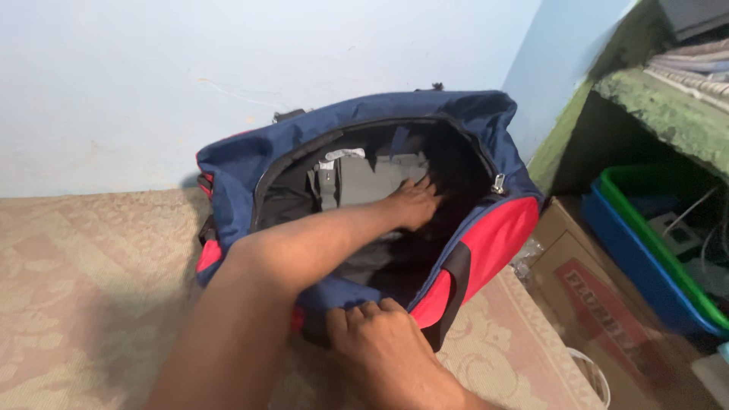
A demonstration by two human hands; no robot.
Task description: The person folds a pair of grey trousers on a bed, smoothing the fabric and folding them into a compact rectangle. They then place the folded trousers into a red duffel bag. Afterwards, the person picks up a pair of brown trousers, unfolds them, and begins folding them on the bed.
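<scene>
A navy and red duffel bag [486, 235] lies unzipped on a beige patterned cloth [83, 288] against a pale wall. My left arm reaches into the opening. My left hand [414, 203] rests flat, fingers spread, on a folded grey garment [364, 178] inside the bag. My right hand [380, 345] is curled over the bag's near rim, gripping the navy fabric at the front edge. The rest of the bag's inside is dark and hard to make out.
To the right stands a brown cardboard box [600, 304]. Beyond it a blue tub [645, 266] with a green tub [653, 220] nested inside sits under a rough green shelf [668, 114]. A white round rim [592, 372] shows at the bottom right.
</scene>
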